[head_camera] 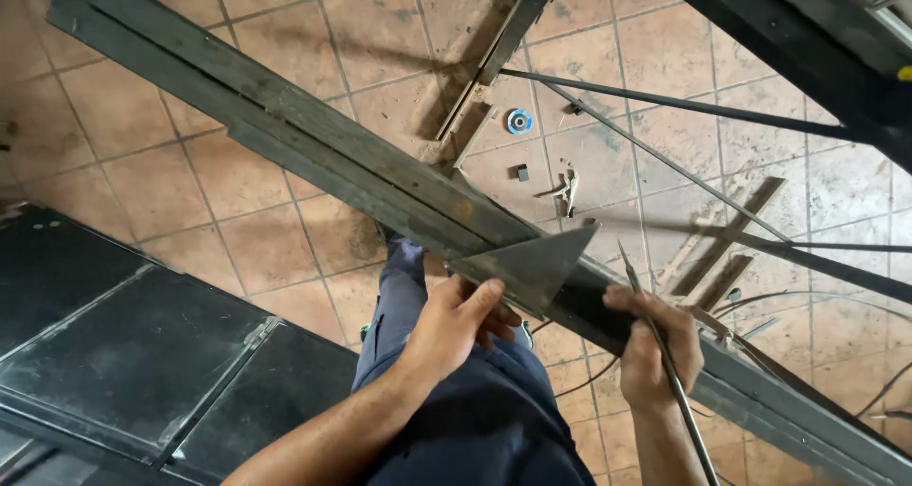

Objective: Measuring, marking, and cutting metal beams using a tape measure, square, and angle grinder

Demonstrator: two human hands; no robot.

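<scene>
At far left a dark sheet-metal panel point(142, 353) lies flat on the tiled floor point(123, 115), well apart from the work. The long steel bar point(313, 144) runs diagonally from upper left to lower right, above the person's blue-trousered leg. The left hand point(456, 320) has its fingers closed on the lower corner of a triangular metal plate point(532, 263), which rests against the bar's near edge. Just right, the right hand point(655, 348) grips a thin metal rod point(665, 353), tip up beside the plate. The plate looks held at one corner only, so it could pivot or slide off the bar; its point and the rod tip sit near both hands. Thin rods point(684, 101) cross the upper right, and small parts and cables litter the floor there, leaving little free room on that side.
</scene>
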